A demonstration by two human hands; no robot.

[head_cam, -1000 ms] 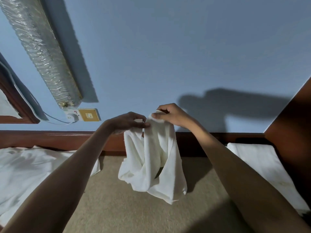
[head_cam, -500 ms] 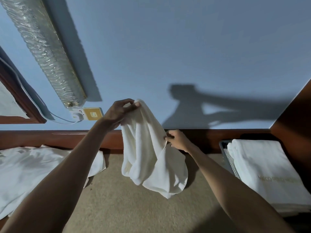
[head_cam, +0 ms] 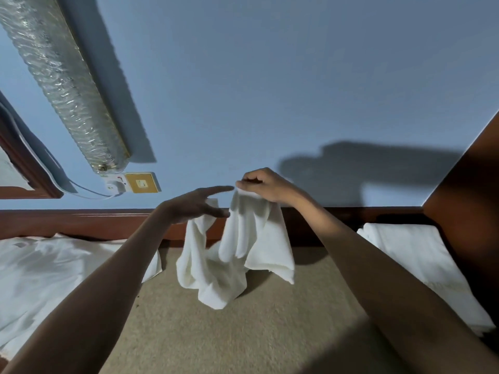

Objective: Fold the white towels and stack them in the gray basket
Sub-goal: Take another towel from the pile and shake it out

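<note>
Seemingly midway: right hand [head_cam: 263,186] pinched a hanging towel [head_cam: 256,238] by its top, left hand [head_cam: 194,205] spread its fingers beside it; folded towels [head_cam: 410,255] lay at three o'clock, loose towels [head_cam: 54,271] at nine.

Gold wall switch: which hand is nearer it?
Left. The left hand sits just right of and below the switch; the right hand, pinching the towel, is farther right.

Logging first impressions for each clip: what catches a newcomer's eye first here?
A white towel hangs mid-frame over the beige surface, its top pinched by the right hand, the left hand beside it. A crinkled silver duct slants across the blue wall, upper left.
</note>
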